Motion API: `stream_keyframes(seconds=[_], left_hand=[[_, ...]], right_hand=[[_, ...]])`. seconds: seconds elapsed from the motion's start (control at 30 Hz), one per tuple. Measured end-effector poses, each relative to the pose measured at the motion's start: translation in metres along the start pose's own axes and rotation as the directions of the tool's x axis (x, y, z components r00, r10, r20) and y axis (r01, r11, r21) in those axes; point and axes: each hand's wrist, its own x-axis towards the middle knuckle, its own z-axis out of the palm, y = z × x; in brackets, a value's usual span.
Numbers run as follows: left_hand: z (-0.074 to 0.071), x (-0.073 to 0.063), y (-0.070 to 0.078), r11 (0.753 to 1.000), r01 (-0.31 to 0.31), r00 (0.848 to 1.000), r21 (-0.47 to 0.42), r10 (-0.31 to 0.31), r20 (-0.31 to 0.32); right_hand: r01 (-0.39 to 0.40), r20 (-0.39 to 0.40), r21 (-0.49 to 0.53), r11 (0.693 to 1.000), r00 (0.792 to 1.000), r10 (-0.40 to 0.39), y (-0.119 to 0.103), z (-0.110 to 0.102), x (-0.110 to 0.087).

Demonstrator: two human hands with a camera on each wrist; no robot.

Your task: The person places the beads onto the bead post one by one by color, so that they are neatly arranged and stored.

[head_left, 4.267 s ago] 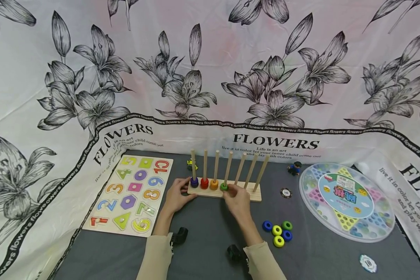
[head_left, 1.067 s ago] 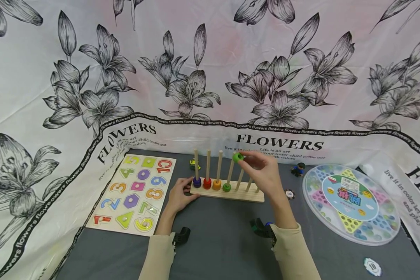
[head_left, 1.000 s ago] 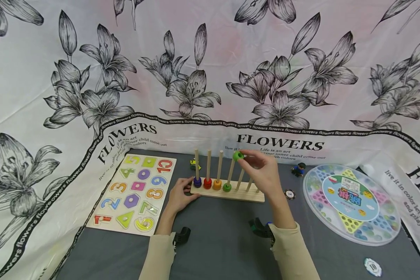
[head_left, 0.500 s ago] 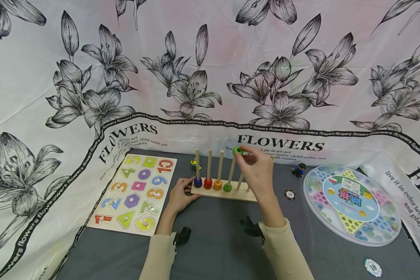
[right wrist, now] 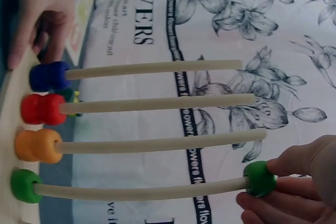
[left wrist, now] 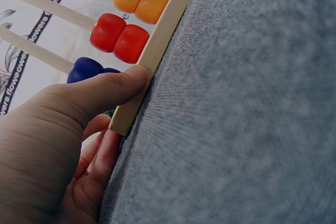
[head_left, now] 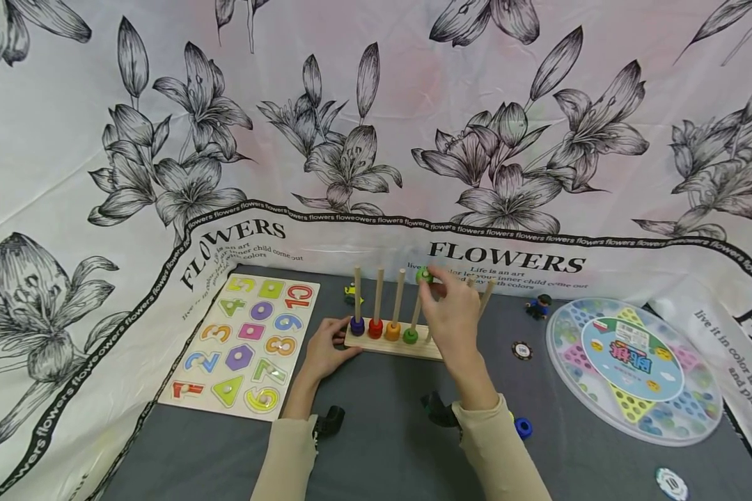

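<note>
Pinched between my right hand's thumb and fingers, a green bead sits at the tip of the fourth peg; in the right wrist view the peg meets its hole. Another green bead lies at that peg's foot. My left hand grips the left end of the wooden base, thumb on the front edge. The first three pegs carry dark blue beads, red beads and orange beads, two on each. My right hand partly hides the pegs farther right.
A number puzzle board lies left. A toy figure, poker chips and a round game box lie right. Beside the right sleeve shows a loose blue bead. A small yellow toy stands behind the base.
My right hand has left the first green bead on the fourth peg, picked up another and brought it to that peg's tip, lately shifting left. My left hand keeps its grip on the base.
</note>
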Motion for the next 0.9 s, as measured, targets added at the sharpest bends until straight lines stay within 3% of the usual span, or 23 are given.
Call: stream_keyframes(seconds=[0.13, 0.27, 0.47, 0.67, 0.9], left_hand=[[-0.001, -0.002, 0.000, 0.998, -0.062, 0.998, 0.003, 0.062, -0.018], [0.000, -0.001, 0.000, 1.000, -0.010, 1.000, 0.000, 0.010, -0.002], [0.001, 0.002, 0.002, 0.999, 0.051, 0.998, 0.017, -0.052, 0.018], [-0.001, 0.001, 0.004, 0.999, 0.050, 0.999, 0.012, -0.050, 0.020], [0.000, 0.000, 0.003, 0.999, 0.043, 0.999, 0.014, -0.043, 0.016]], right_hand=[[0.022, -0.042, -0.007, 1.000, 0.999, -0.022, 0.005, 0.006, -0.008], [0.001, -0.062, -0.007, 1.000, 0.998, -0.001, 0.013, 0.014, -0.017], [-0.071, -0.028, 0.003, 0.998, 0.997, 0.071, 0.029, 0.027, -0.034], [-0.129, 0.024, 0.046, 0.991, 0.991, 0.128, 0.046, 0.039, -0.051], [-0.163, 0.030, 0.026, 0.986, 0.986, 0.162, 0.061, 0.052, -0.067]])
